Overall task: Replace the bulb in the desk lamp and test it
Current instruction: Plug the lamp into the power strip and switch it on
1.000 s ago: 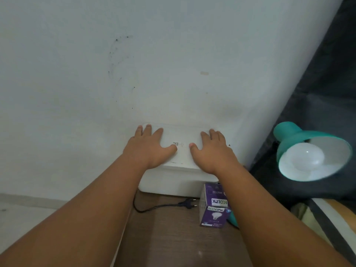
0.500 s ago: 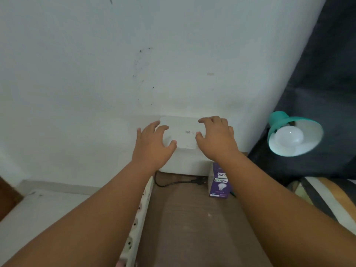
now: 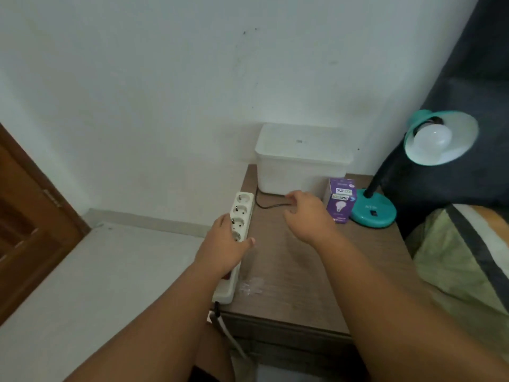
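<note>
A teal desk lamp (image 3: 375,214) stands at the back right of the wooden nightstand (image 3: 292,274), with a white bulb (image 3: 433,137) in its tilted shade. A purple bulb box (image 3: 340,201) stands beside the lamp's base. A white power strip (image 3: 243,209) lies along the nightstand's left edge; my left hand (image 3: 224,245) grips it, thumb on its right side. My right hand (image 3: 309,216) curls over the end of the lamp's black cable (image 3: 264,205); the plug is hidden under the fingers.
A white lidded box (image 3: 301,164) sits against the wall at the back of the nightstand. A crumpled clear wrapper (image 3: 251,285) lies near the strip. A bed with bedding (image 3: 457,249) is to the right, a brown door (image 3: 30,216) to the left.
Both hands left the white box's lid and came back toward me. The left now holds the power strip and the right closes over the cable's plug end. The view tilted down.
</note>
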